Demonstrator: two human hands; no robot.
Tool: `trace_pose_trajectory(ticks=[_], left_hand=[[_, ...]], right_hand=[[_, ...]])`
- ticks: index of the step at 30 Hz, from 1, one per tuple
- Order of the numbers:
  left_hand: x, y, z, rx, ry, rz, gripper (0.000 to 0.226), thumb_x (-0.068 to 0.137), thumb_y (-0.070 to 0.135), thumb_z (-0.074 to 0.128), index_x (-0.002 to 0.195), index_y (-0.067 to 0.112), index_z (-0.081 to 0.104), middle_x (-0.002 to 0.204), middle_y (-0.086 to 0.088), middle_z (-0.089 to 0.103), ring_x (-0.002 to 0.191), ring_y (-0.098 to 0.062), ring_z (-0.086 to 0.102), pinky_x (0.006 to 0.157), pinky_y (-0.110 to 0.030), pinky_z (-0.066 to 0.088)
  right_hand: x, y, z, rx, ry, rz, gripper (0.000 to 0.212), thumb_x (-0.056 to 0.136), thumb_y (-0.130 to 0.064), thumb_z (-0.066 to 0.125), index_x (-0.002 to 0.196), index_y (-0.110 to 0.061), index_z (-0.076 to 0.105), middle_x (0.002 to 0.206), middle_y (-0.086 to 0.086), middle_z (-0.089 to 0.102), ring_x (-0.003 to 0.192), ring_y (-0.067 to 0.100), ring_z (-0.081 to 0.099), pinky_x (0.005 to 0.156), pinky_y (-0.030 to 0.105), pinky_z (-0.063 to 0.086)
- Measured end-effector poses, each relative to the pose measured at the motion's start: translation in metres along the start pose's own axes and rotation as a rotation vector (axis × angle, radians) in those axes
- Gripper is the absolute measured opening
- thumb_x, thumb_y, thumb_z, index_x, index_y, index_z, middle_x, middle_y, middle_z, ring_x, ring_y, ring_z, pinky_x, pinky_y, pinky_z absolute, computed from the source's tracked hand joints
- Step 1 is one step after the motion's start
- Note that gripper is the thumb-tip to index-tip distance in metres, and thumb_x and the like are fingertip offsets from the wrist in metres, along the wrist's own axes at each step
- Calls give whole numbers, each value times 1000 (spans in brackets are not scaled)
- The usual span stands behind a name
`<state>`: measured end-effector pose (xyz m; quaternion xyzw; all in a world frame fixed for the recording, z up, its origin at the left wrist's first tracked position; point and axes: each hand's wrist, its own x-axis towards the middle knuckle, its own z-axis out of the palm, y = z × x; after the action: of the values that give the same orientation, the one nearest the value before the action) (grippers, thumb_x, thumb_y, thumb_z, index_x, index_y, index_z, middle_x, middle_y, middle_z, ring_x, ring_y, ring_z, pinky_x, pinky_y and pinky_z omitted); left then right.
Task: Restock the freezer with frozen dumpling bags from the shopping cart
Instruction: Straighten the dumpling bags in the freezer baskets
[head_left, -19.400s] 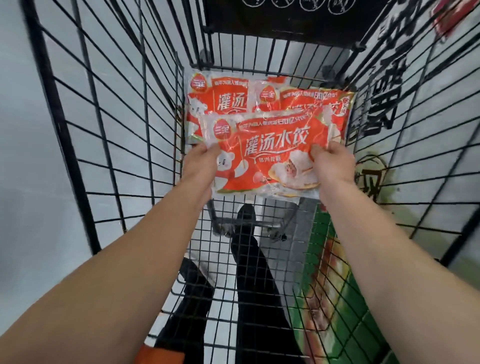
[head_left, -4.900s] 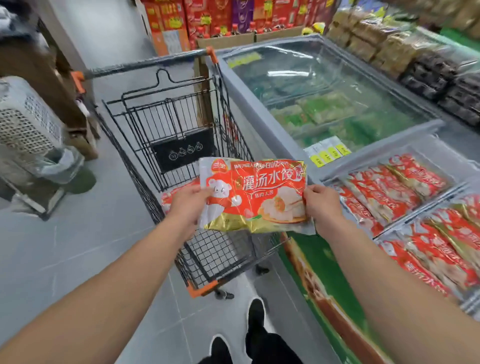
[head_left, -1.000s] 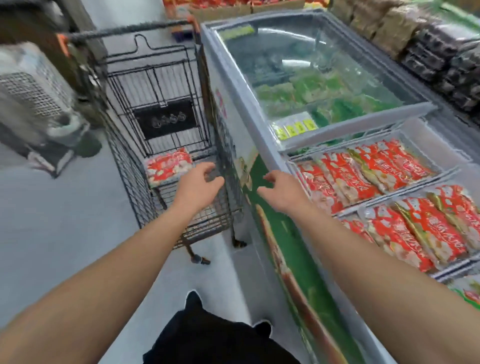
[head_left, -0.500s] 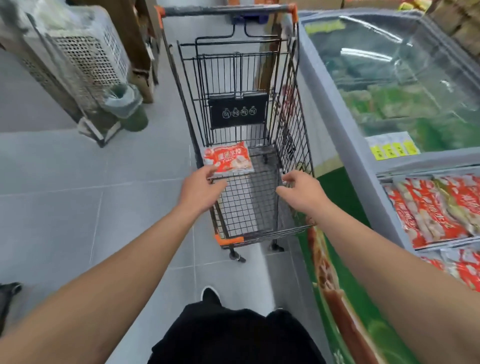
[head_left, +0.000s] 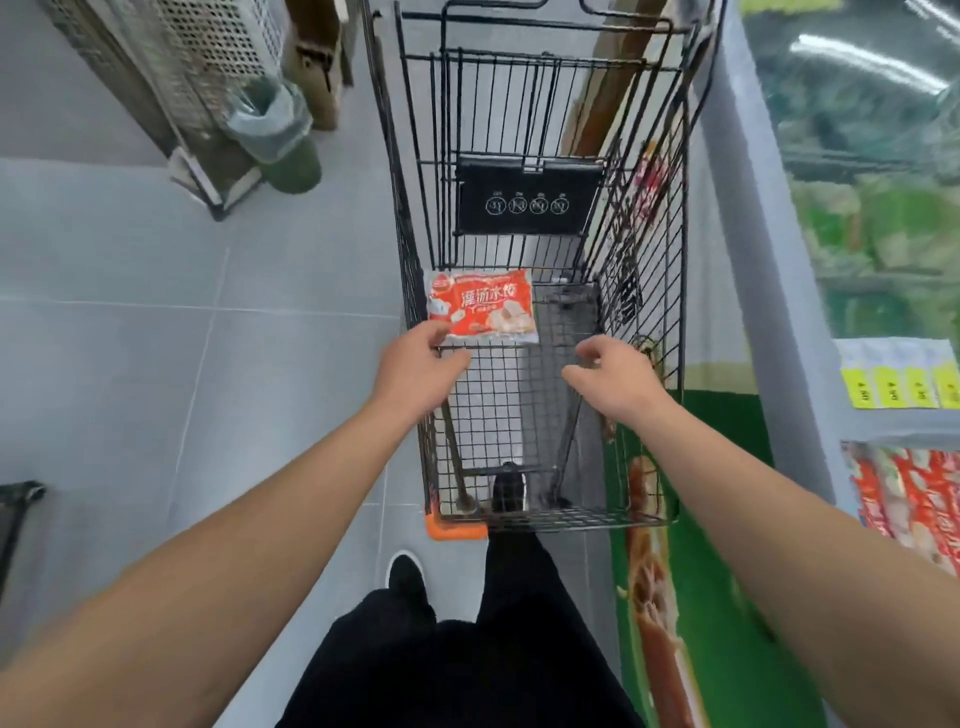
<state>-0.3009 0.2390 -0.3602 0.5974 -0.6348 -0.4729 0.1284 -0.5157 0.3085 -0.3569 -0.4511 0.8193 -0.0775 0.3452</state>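
Here the dumpling bag (head_left: 480, 310) lies flat on the shopping cart (head_left: 524, 395) floor, against its left wall, long axis across the cart. The left hand (head_left: 415, 371), fingers loosely spread and empty, hovers just short of it; the right hand (head_left: 615, 382), equally empty, is farther off.
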Motion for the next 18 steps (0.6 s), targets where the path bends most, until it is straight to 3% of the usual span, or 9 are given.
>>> trace_pose_trajectory(ticks=[2, 6, 8, 10, 12, 13, 14, 16, 18], left_hand=[[19, 4, 13, -15, 0, -25, 48, 91, 21, 63, 138, 20, 55, 135, 4, 60, 97, -3, 59, 87, -19, 46], [72, 12, 43, -37, 1, -120, 51, 92, 23, 63, 142, 18, 51, 137, 1, 59, 114, -12, 58, 104, -35, 48], [98, 11, 57, -35, 2, -168, 52, 92, 22, 62, 143, 18, 50, 139, 0, 57, 117, -13, 58, 102, -30, 47], [127, 2, 75, 2, 3, -211, 52, 94, 24, 61, 143, 18, 49, 140, 0, 57, 106, -8, 60, 93, -20, 45], [151, -11, 92, 43, -2, -258, 51, 95, 26, 60, 144, 17, 48, 141, 0, 57, 84, -2, 59, 79, -12, 45], [163, -19, 101, 46, 1, -286, 51, 95, 27, 60, 143, 17, 49, 141, -1, 57, 83, -3, 60, 78, -11, 47], [174, -25, 109, 44, 5, -312, 50, 94, 27, 60, 142, 17, 50, 141, -1, 57, 91, -9, 63, 86, -15, 47], [197, -42, 124, 40, 21, -371, 49, 93, 27, 61, 140, 18, 53, 139, 0, 58, 109, -16, 62, 100, -22, 41], [219, -58, 139, 42, 43, -422, 48, 92, 28, 61, 139, 20, 54, 137, 3, 60, 97, -11, 59, 96, -19, 38]], right_hand=[[30, 4, 0, 2, -37, -3, 51, 93, -30, 60, 140, -12, 49, 139, 4, 54, 118, 21, 54, 97, 31, 42], [102, 17, 3, 14, -125, 18, 57, 93, -29, 60, 143, -10, 42, 138, 6, 52, 95, 16, 53, 85, 27, 43], [134, 26, 9, 26, -170, 28, 57, 93, -30, 60, 143, -9, 41, 137, 7, 52, 105, 21, 56, 89, 31, 46], [170, 37, 19, 26, -211, 50, 58, 92, -30, 61, 143, -10, 41, 138, 7, 51, 116, 24, 55, 94, 34, 47], [201, 49, 33, 42, -253, 80, 58, 92, -29, 61, 143, -11, 41, 136, 4, 52, 106, 20, 57, 89, 32, 47], [215, 55, 41, 56, -264, 93, 56, 92, -28, 61, 141, -11, 41, 132, 3, 52, 95, 16, 58, 85, 30, 45], [229, 62, 49, 74, -269, 120, 54, 92, -27, 62, 140, -12, 42, 128, 2, 53, 87, 13, 58, 82, 29, 44], [259, 76, 69, 109, -280, 166, 51, 92, -26, 62, 137, -13, 44, 126, 2, 54, 94, 16, 57, 84, 28, 43], [287, 85, 90, 138, -284, 218, 45, 91, -26, 62, 131, -14, 47, 118, 2, 54, 99, 17, 51, 82, 25, 38]])
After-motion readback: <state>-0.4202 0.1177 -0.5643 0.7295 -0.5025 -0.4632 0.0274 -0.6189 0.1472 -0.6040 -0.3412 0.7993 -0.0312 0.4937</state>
